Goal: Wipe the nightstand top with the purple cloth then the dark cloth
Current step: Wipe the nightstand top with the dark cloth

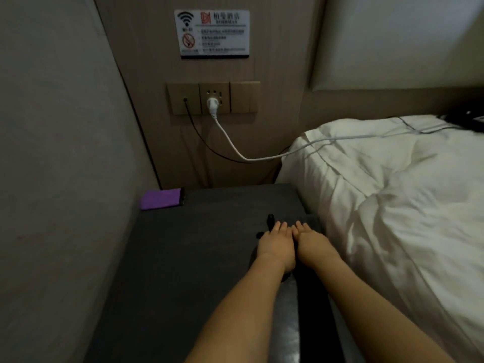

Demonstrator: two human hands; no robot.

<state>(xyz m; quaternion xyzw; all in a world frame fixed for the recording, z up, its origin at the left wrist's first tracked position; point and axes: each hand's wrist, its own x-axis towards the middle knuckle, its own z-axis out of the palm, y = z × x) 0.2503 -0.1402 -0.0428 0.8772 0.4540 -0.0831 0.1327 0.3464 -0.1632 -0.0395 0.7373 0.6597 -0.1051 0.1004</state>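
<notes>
- Left hand (275,246) and right hand (313,241) lie side by side, palms down, fingers flat on the dark cloth (269,221) on the nightstand (183,258); neither grips it.
- The purple cloth (161,199) sits folded well beyond the left hand, at the far corner.
- Risk: the dark cloth may bunch or slip off the bed-side edge just right of the hands.
</notes>
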